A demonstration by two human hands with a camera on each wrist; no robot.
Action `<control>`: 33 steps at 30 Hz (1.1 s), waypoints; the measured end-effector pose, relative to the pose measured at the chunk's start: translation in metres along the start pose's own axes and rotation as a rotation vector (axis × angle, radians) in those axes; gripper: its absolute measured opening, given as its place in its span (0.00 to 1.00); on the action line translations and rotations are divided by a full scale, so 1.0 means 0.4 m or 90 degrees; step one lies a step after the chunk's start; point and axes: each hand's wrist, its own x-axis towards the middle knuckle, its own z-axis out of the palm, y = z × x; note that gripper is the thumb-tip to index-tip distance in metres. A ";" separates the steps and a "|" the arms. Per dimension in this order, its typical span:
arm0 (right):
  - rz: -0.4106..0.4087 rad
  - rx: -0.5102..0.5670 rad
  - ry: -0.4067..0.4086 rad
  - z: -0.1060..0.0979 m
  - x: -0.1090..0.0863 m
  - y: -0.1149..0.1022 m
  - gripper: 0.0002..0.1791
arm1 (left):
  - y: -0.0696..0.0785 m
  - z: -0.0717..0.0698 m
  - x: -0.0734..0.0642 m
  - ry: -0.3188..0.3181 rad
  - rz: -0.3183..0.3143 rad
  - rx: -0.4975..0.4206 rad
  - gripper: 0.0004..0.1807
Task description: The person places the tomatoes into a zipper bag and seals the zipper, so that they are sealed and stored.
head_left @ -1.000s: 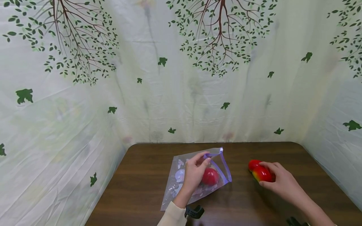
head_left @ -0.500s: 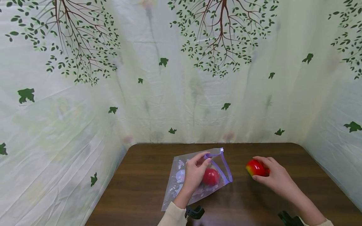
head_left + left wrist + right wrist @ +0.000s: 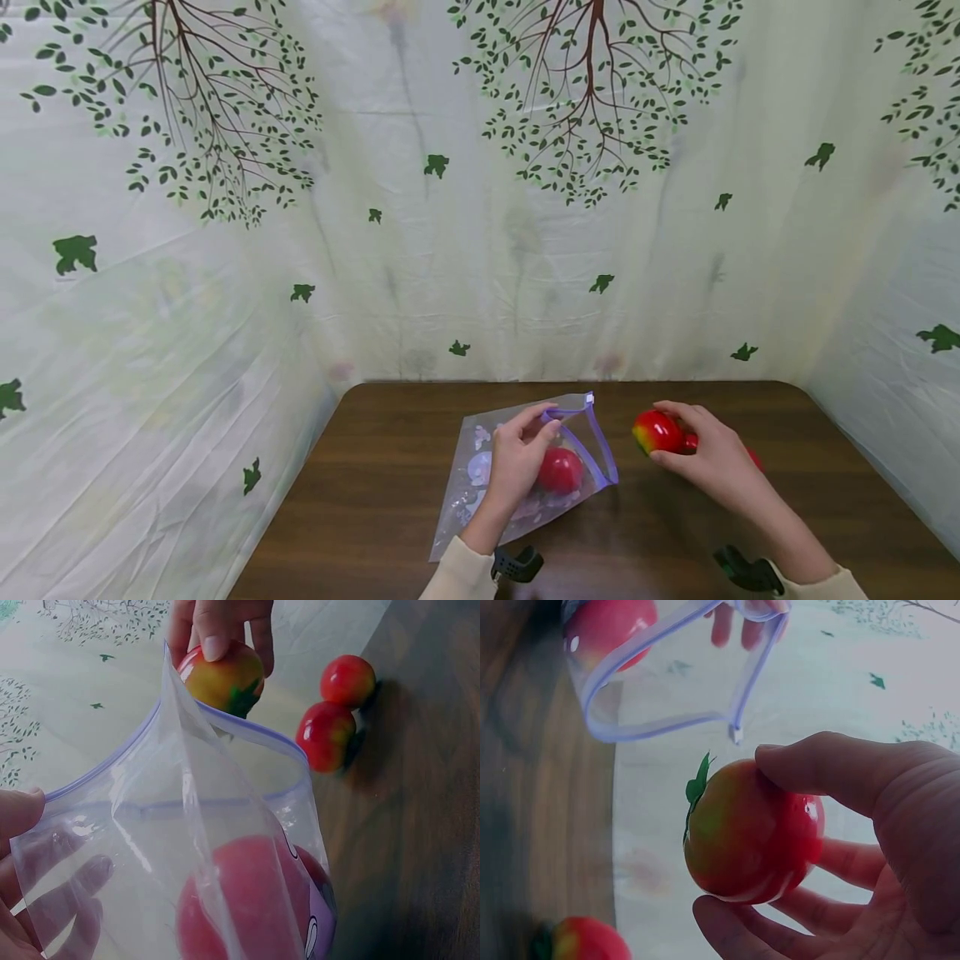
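A clear zip bag (image 3: 468, 492) with a purple zip edge lies on the table, its mouth gaping toward the right. My left hand (image 3: 513, 458) pinches the rim at the mouth. Inside the bag is a red tomato (image 3: 559, 471); a second red patch behind it in the left wrist view is too hidden to tell. My right hand (image 3: 720, 458) grips another tomato (image 3: 657, 432), red and yellow-green with a green leafy top (image 3: 696, 787), between thumb and fingers. It is held a short way right of the bag's mouth, outside it.
Two more red tomatoes (image 3: 347, 680) (image 3: 325, 735) rest together on the brown wooden table (image 3: 375, 483), partly behind my right hand in the head view. A pale curtain (image 3: 510, 317) with leaf prints surrounds the table at the back and sides.
My right hand has carried the gripped tomato leftward, away from the other tomatoes and closer to the bag. The left hand and the bag stay in place.
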 end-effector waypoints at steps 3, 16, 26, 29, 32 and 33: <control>0.000 0.013 0.000 0.007 0.006 -0.006 0.37 | 0.002 -0.001 0.000 -0.002 -0.003 -0.001 0.16; -0.008 0.062 0.001 0.032 0.020 -0.036 0.36 | -0.003 -0.005 -0.002 -0.003 0.004 -0.007 0.16; -0.023 0.043 0.005 0.051 0.023 -0.031 0.35 | 0.001 -0.007 -0.001 -0.004 0.002 0.005 0.16; -0.019 0.045 0.000 0.055 0.024 -0.032 0.35 | 0.001 -0.007 -0.001 -0.004 -0.003 0.008 0.17; -0.010 0.052 -0.006 0.059 0.023 -0.032 0.35 | 0.001 -0.006 -0.002 -0.004 -0.007 0.012 0.17; -0.007 0.054 -0.008 0.060 0.022 -0.032 0.35 | 0.001 -0.005 -0.002 -0.004 -0.008 0.014 0.17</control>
